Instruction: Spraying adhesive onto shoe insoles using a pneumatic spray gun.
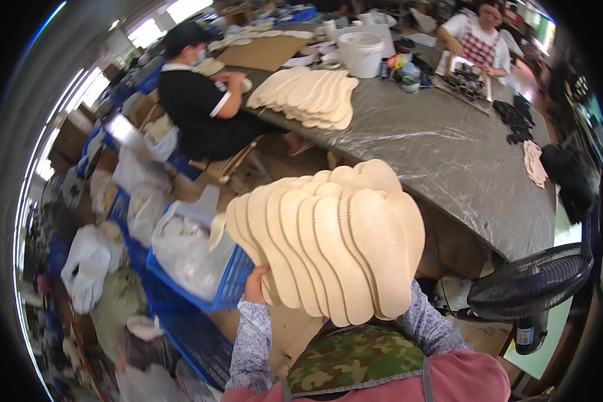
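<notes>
In front of my body I carry a wide, fanned-out stack of beige shoe insoles [328, 241], overlapping in layers. My left hand [255, 286] grips the stack at its lower left edge, with the fingertips hidden beneath it. The right forearm, in a patterned sleeve, reaches up to the stack's lower right side, where the insoles cover my right hand entirely. Past the held stack, on the grey table, lies another pile of similar insoles [308, 97].
The plastic-covered table [435, 161] spreads ahead, bearing a white bucket [361, 55]. One person [197, 100] sits at its left side, another [479, 43] works at a machine across it. A black fan [532, 281] stands close on my right; blue crates [231, 275] with bags crowd the left.
</notes>
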### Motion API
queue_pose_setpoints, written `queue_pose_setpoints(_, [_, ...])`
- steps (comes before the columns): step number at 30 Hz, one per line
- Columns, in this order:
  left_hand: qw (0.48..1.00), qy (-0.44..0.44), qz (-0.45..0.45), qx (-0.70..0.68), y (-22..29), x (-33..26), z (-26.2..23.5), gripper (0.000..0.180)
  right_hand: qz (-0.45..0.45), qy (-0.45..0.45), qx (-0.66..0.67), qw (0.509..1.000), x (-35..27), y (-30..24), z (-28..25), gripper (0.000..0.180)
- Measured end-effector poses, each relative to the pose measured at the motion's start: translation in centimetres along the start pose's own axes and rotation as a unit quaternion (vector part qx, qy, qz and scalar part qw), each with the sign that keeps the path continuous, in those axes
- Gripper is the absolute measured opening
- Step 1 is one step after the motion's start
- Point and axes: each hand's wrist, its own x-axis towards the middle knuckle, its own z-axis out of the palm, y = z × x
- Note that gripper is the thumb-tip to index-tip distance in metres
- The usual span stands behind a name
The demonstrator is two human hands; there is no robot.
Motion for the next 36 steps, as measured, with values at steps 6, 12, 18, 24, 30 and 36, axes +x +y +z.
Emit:
queue_pose_setpoints(6, [0.979, -0.123, -0.131, 0.097, 1.3, 20.8, 9.5, 0.043, 0.068, 0.049, -0.055, 0.995, 14.8, 8.2, -5.0, 0.048])
queue_pose_setpoints(12, [0.948, -0.191, -0.216, 0.130, 0.1, 36.8, 18.5, 0.040, 0.112, 0.026, -0.088, 0.989, 12.4, 18.2, -7.7, 0.047])
queue_pose_setpoints(18, [0.908, -0.170, -0.341, 0.176, -4.9, 52.8, 24.1, 0.043, 0.195, 0.000, -0.142, 0.971, 15.3, 22.6, -11.2, 0.047])
queue_pose_setpoints(24, [0.875, -0.234, -0.368, 0.210, -6.0, 61.5, 23.2, 0.040, 0.290, -0.013, -0.164, 0.943, 21.1, 23.4, -11.0, 0.046])
queue_pose_setpoints(30, [0.872, -0.253, -0.129, 0.399, -3.9, 59.5, 24.0, 0.048, 0.410, 0.012, -0.165, 0.897, 22.6, 24.3, -10.9, 0.046])
queue_pose_setpoints(36, [0.832, -0.266, -0.055, 0.484, -0.9, 58.5, 23.1, 0.068, 0.459, 0.027, -0.157, 0.874, 22.2, 25.4, -9.3, 0.045])
